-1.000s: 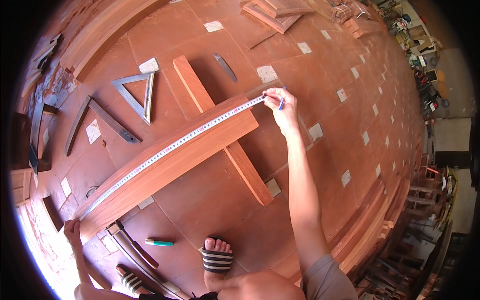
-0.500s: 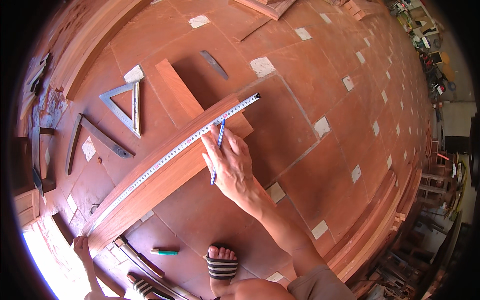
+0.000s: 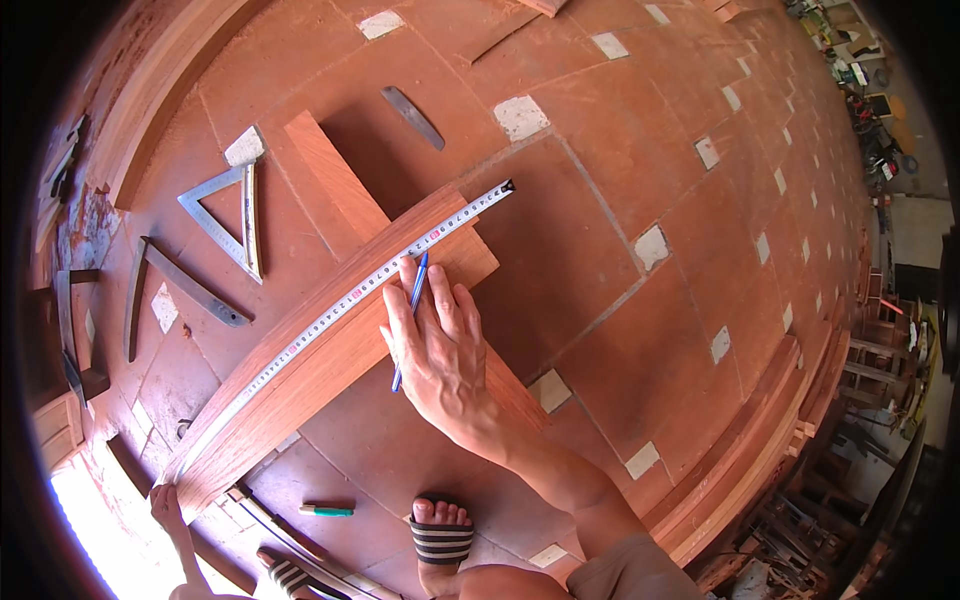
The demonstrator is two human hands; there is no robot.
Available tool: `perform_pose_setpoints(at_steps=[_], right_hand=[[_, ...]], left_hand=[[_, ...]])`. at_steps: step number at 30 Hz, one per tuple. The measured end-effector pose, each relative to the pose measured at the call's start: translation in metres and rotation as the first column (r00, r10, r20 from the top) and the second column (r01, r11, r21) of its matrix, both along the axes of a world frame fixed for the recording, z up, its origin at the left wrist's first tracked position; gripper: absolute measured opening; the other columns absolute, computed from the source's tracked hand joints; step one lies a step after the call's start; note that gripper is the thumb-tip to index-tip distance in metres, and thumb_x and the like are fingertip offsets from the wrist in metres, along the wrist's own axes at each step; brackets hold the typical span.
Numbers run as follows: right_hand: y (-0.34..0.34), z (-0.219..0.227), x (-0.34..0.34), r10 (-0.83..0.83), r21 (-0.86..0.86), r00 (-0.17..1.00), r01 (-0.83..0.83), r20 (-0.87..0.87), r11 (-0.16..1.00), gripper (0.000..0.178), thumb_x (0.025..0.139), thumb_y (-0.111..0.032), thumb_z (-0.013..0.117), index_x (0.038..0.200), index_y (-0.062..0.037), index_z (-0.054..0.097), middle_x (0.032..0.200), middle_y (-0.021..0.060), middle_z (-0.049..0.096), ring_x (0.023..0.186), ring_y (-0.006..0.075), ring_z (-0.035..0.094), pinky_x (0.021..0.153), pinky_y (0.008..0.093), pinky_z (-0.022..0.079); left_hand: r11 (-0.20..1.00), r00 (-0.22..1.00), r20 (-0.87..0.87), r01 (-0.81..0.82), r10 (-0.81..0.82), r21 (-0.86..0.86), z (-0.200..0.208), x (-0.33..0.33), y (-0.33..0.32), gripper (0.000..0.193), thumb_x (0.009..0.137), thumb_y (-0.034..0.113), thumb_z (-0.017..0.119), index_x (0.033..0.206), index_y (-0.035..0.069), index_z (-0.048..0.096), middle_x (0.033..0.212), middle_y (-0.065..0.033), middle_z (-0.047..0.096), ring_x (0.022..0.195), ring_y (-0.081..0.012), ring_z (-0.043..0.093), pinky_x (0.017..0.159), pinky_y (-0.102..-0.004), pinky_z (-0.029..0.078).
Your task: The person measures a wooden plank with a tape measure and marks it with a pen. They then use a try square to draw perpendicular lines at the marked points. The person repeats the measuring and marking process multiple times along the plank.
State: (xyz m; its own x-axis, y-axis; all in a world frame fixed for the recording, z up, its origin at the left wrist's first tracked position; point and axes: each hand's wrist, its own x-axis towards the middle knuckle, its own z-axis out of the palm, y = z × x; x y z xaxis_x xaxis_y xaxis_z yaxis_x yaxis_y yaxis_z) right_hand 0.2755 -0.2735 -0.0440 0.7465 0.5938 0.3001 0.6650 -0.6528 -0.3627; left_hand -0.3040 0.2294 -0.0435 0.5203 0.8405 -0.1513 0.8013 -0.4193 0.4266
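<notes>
A long reddish wooden beam (image 3: pixel 300 375) runs diagonally from the lower left toward the middle. Stretched along its top is a white tape measure blade (image 3: pixel 330 311), whose dark tip sticks out past the beam's far end. My right hand (image 3: pixel 440 365) rests over that far part, with a blue pen (image 3: pixel 420 283) between its fingers, the pen's upper end just beside the blade. At the near left end of the beam, my left hand (image 3: pixel 167 502) is closed on the tape measure; its fingers look small there. Under the beam a shorter wooden piece (image 3: pixel 340 180) crosses.
A metal triangle square (image 3: pixel 250 225), a dark angled tool (image 3: pixel 195 285) and a flat dark blade (image 3: pixel 412 117) lie on the tiled floor. A green-handled item (image 3: pixel 327 511) lies by my sandalled foot (image 3: pixel 441 540). Stacked boards (image 3: pixel 740 470) line the right side.
My right hand and the pen have shifted slightly left and nearer, along the blade. The whole view has moved a little. My left hand stays at the beam's end.
</notes>
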Motion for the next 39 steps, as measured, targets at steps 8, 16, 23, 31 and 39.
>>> perform_pose_setpoints(at_steps=[8, 16, 23, 31, 39], right_hand=[[-0.003, 0.033, 0.011, 0.089, -0.115, 0.993, -0.097, -0.073, 0.989, 0.055, 0.104, -0.025, 0.069, 0.146, 0.0070, 0.053, 0.154, 0.0290, 0.057, 0.139, 0.0444, 0.053, 0.111, 0.0584, 0.048], [0.006, 0.016, 0.003, 0.054, -0.099, 0.998, -0.050, 0.041, 0.994, 0.050, 0.095, -0.010, 0.079, 0.140, -0.0012, 0.057, 0.156, 0.0182, 0.059, 0.140, 0.0422, 0.055, 0.110, 0.0573, 0.045], [0.005, 0.020, 0.002, 0.057, -0.216, 0.995, -0.037, 0.087, 0.976, 0.024, 0.104, -0.014, 0.069, 0.122, -0.0024, 0.059, 0.159, 0.0146, 0.058, 0.134, 0.0384, 0.060, 0.111, 0.0535, 0.048], [0.008, 0.020, 0.009, 0.102, -0.274, 0.984, -0.059, 0.146, 0.960, 0.030, 0.104, -0.016, 0.070, 0.128, -0.0010, 0.061, 0.137, 0.0121, 0.070, 0.119, 0.0371, 0.065, 0.103, 0.0511, 0.052], [0.006, 0.025, 0.012, 0.071, -0.330, 0.997, -0.062, 0.013, 0.942, 0.047, 0.106, -0.016, 0.068, 0.149, -0.0003, 0.056, 0.108, 0.0096, 0.070, 0.101, 0.0358, 0.064, 0.094, 0.0509, 0.053]], left_hand=[[0.999, 0.999, -0.009, 0.041, -0.041, 0.009, -0.007, 0.014, -0.010, 0.020, 0.094, 0.002, 0.073, 0.113, -0.002, 0.079, 0.100, -0.0113, 0.074, 0.097, -0.0191, 0.068, 0.087, -0.0344, 0.052], [0.989, 0.999, -0.003, 0.035, -0.035, 0.141, 0.013, 0.045, -0.051, 0.017, 0.091, 0.006, 0.077, 0.107, 0.004, 0.084, 0.102, -0.0106, 0.075, 0.099, -0.0247, 0.068, 0.091, -0.0392, 0.053], [0.985, 0.998, 0.062, 0.013, -0.024, 0.170, 0.023, 0.082, -0.074, 0.019, 0.087, 0.013, 0.084, 0.106, 0.010, 0.087, 0.101, -0.0109, 0.077, 0.099, -0.0282, 0.069, 0.093, -0.0400, 0.054], [0.980, 0.995, 0.095, 0.002, -0.021, 0.200, 0.028, 0.087, -0.088, 0.019, 0.088, 0.017, 0.083, 0.106, 0.014, 0.088, 0.100, -0.0090, 0.078, 0.094, -0.0289, 0.069, 0.093, -0.0407, 0.055], [0.983, 0.993, 0.111, 0.011, -0.032, 0.185, 0.029, 0.105, -0.102, 0.018, 0.092, 0.025, 0.081, 0.108, 0.022, 0.089, 0.107, -0.0003, 0.078, 0.103, -0.0280, 0.066, 0.088, -0.0432, 0.056]])
